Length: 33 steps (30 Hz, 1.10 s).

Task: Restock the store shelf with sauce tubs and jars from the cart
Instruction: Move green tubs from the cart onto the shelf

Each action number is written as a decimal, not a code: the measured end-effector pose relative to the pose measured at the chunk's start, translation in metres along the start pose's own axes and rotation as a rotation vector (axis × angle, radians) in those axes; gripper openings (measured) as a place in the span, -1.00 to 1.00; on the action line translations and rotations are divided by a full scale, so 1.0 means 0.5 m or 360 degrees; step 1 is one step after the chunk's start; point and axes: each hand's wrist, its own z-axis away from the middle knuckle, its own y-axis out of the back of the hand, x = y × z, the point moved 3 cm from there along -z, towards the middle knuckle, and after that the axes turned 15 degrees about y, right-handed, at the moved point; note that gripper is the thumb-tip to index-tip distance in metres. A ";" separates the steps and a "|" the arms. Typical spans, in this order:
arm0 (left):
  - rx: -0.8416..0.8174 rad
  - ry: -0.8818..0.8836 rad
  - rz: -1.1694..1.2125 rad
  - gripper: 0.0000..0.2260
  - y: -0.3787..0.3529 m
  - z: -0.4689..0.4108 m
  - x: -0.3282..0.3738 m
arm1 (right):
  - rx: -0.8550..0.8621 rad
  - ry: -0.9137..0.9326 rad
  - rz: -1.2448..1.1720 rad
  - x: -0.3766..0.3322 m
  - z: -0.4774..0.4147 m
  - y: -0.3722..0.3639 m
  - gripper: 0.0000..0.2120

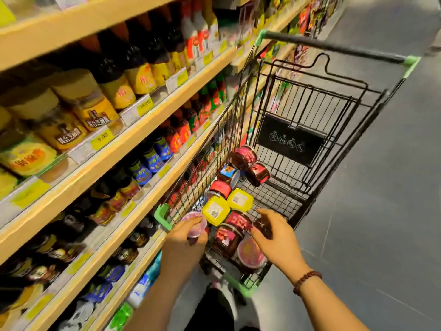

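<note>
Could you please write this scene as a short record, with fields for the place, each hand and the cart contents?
place: store aisle, cart beside the shelf
left hand: grips a pink-lidded tub in the cart
right hand: grips a dark jar in the cart
also in cart: two yellow-lidded tubs, several red-labelled jars

Shop aisle, stocked shelves (pixel 133 139) with price tags (pixel 145 106), cart (pixel 310 130)

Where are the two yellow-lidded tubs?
Head view, lower centre: the yellow-lidded tubs sit side by side inside the cart, just beyond the left hand, with red-labelled jars around them.
</note>
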 end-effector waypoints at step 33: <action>-0.0466 0.0830 0.0045 -0.57 -0.343 -0.395 -0.122 | 0.0226 -0.1350 -0.0844 0.514 -0.381 -0.311 -0.49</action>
